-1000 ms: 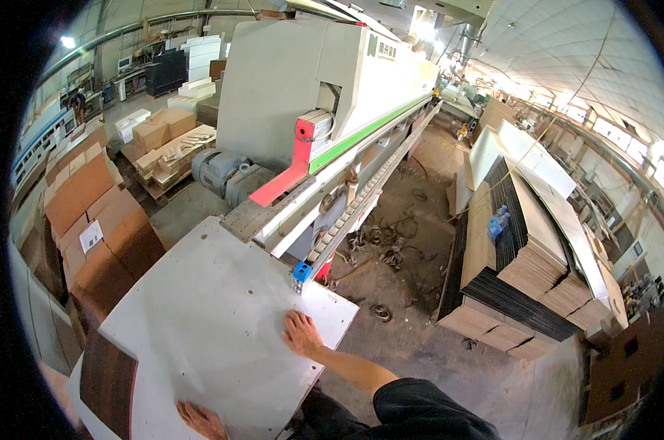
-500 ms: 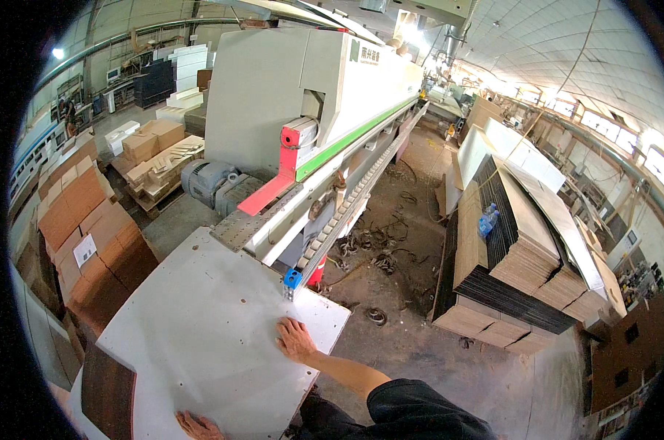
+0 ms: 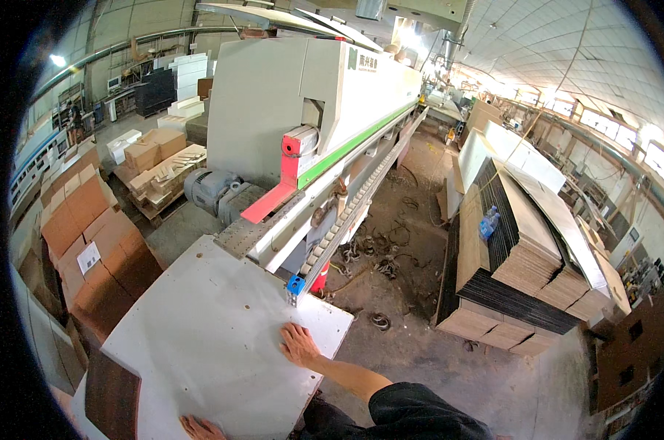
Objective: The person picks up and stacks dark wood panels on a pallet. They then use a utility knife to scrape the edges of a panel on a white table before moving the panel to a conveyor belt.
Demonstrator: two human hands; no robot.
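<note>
Resting flat, grasping nothing, the right hand (image 3: 300,345) and partly cut-off left hand (image 3: 202,428) lie on a pale tabletop (image 3: 207,330) at the near end of a long machine (image 3: 262,110); a dark-brown board (image 3: 112,396) lies left.

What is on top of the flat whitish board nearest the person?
On the board: right fingers, left fingers and small dark spots. A dark brown rectangular panel shows at its lower left. The surface directly beneath the fingers is covered.

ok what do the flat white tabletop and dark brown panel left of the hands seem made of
Flat white tabletop: probably laminated board, smooth with soft sheen, dark specks. Dark brown panel: wood or wood-effect board, from faint grain-like streaks; can't tell which.
</note>
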